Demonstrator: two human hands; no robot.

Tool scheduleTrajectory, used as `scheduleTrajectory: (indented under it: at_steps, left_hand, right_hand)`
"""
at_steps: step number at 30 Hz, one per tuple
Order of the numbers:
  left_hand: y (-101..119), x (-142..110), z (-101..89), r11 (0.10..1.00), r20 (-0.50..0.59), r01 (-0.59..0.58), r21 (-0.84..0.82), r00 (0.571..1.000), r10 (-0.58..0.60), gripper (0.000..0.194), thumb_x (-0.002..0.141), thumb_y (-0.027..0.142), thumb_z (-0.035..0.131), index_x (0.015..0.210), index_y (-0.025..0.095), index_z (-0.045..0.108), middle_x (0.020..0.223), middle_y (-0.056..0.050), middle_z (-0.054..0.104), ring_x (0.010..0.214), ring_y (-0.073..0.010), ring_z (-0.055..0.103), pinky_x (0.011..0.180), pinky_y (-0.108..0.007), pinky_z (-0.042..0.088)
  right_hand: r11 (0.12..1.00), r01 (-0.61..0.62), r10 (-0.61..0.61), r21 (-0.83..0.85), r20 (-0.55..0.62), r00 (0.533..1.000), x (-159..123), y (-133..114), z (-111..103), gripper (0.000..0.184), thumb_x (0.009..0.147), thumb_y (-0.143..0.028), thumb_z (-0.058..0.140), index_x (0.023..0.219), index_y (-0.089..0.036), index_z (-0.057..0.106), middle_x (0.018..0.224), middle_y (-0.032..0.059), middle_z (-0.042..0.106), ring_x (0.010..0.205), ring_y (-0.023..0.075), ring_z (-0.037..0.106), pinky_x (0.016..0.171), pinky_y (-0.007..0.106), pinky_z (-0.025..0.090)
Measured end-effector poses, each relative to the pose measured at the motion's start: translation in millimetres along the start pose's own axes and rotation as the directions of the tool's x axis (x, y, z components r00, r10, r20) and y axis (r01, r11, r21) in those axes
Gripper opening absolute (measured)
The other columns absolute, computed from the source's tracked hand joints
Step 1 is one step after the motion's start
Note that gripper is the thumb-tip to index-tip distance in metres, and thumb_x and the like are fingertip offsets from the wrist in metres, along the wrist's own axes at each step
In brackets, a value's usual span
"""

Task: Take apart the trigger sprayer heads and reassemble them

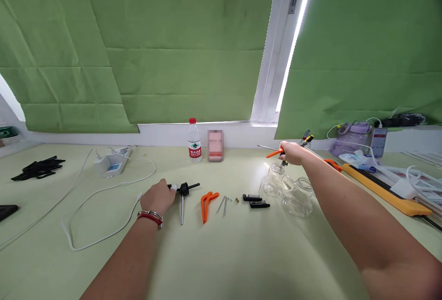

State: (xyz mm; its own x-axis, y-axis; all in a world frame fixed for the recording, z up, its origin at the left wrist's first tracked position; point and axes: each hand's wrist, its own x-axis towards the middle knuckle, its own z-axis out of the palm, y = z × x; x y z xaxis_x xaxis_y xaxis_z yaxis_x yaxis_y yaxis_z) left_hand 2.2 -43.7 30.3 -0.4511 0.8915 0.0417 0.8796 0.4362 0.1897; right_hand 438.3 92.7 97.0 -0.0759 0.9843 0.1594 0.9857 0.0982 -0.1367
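Observation:
At the left, my left hand (159, 197) is closed around the end of a black rod piece (184, 189), with a white bit by the fingertips and a metal rod pointing toward me. My right hand (292, 152) reaches far right above clear glass jars (272, 182), closed on a screwdriver-like tool with a thin metal shaft (265, 147). An orange piece (274, 153) shows beside those fingers; how it joins the tool is hidden. Between the hands lie orange plastic handles (206, 205), long screws (223, 205), small nuts (236, 200) and two black spring parts (256, 202).
A water bottle (194, 141) and a pink box (216, 145) stand at the back. White cables (103, 240) run from a power strip (113, 161) on the left. On the right are a yellow-black case (383, 189), a purple bottle (350, 138) and a phone (379, 142).

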Motion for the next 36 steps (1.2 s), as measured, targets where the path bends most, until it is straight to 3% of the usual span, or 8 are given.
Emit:
scheduleTrajectory:
  at_steps: [5,11,14,19,21,25,30,36]
  left_hand:
    - [1,-4,-3.0,1.000,-0.027,-0.009,-0.004,1.000,0.009,0.039,0.083,0.045,0.034,0.093,0.015,0.057,0.093,-0.019,0.066,0.086,-0.0356,0.061,0.063,-0.042,0.046]
    - [11,-16,-12.1,0.993,-0.190,-0.116,-0.020,0.975,0.110,0.046,0.088,0.046,0.027,0.104,0.013,0.055,0.104,-0.019,0.061,0.107,-0.0363,0.050,0.079,-0.046,0.044]
    - [25,-37,-13.6,0.858,-0.385,-0.453,-0.242,0.856,0.344,0.046,0.089,0.044,0.032,0.118,0.013,0.049,0.109,-0.014,0.060,0.107,-0.0277,0.051,0.090,-0.040,0.041]
    - [50,-93,-7.9,0.344,-0.252,-0.719,-0.604,0.581,0.774,0.057,0.083,0.040,0.050,0.134,0.019,0.033,0.112,-0.010,0.057,0.091,-0.0191,0.055,0.083,-0.033,0.045]
    - [57,-111,-5.5,0.280,-0.164,-0.684,-0.674,0.508,0.846,0.075,0.075,0.042,0.062,0.138,0.022,0.026,0.116,-0.010,0.055,0.092,-0.0207,0.054,0.080,-0.035,0.046]
    - [65,-130,-9.6,0.302,-0.041,-0.540,-0.785,0.532,0.846,0.096,0.058,0.039,0.077,0.137,0.023,0.027,0.130,-0.014,0.044,0.107,-0.0283,0.049,0.085,-0.040,0.044]
    - [67,-128,-23.1,0.209,0.077,-0.239,-0.948,0.467,0.881,0.058,0.056,0.021,0.075,0.108,0.022,0.049,0.094,-0.002,0.059,0.087,-0.0191,0.054,0.079,-0.034,0.044]
    - [61,-112,-3.6,0.062,0.131,0.193,-0.979,0.370,0.920,0.046,0.043,0.023,0.071,0.086,0.017,0.054,0.088,-0.004,0.056,0.085,-0.0214,0.053,0.066,-0.030,0.040]
  right_hand:
    - [0.998,-0.042,0.050,0.049,-0.182,0.982,-12,-9,-29,0.026,0.083,-0.033,0.052,0.102,-0.016,0.051,0.078,0.0071,0.060,0.059,0.0156,0.052,0.052,0.026,0.035]
    - [0.976,0.139,-0.011,0.169,-0.595,0.804,-80,-61,-78,0.034,0.077,-0.047,0.057,0.095,-0.018,0.056,0.077,0.0062,0.059,0.063,0.0172,0.050,0.053,0.026,0.034]
    - [0.933,0.226,-0.087,0.281,-0.432,0.898,-126,-92,-73,0.035,0.075,-0.055,0.056,0.074,-0.020,0.057,0.054,-0.0014,0.048,0.047,0.0119,0.040,0.045,0.024,0.028]
    - [0.791,0.233,-0.289,0.565,0.010,0.957,-179,-134,-15,0.039,0.073,-0.053,0.060,0.055,-0.021,0.045,0.048,-0.0038,0.042,0.044,0.0094,0.034,0.041,0.024,0.024]
    - [0.762,0.191,-0.280,0.618,0.048,0.959,-190,-146,5,0.041,0.074,-0.050,0.060,0.053,-0.020,0.041,0.048,-0.0039,0.040,0.044,0.0092,0.033,0.041,0.024,0.022]
    - [0.596,0.101,-0.330,0.797,0.128,0.935,-199,-161,20,0.039,0.077,-0.054,0.056,0.059,-0.020,0.047,0.052,-0.0030,0.044,0.044,0.0090,0.038,0.040,0.023,0.025]
    - [0.215,-0.257,-0.528,0.942,0.334,0.781,-190,-157,27,0.052,0.081,-0.064,0.042,0.071,-0.015,0.057,0.055,0.0016,0.056,0.044,0.0139,0.055,0.040,0.024,0.040]
    - [0.062,-0.481,-0.324,0.874,0.474,0.819,-169,-137,77,0.052,0.081,-0.064,0.044,0.076,-0.014,0.059,0.059,0.0024,0.061,0.038,0.0077,0.049,0.033,0.018,0.030]
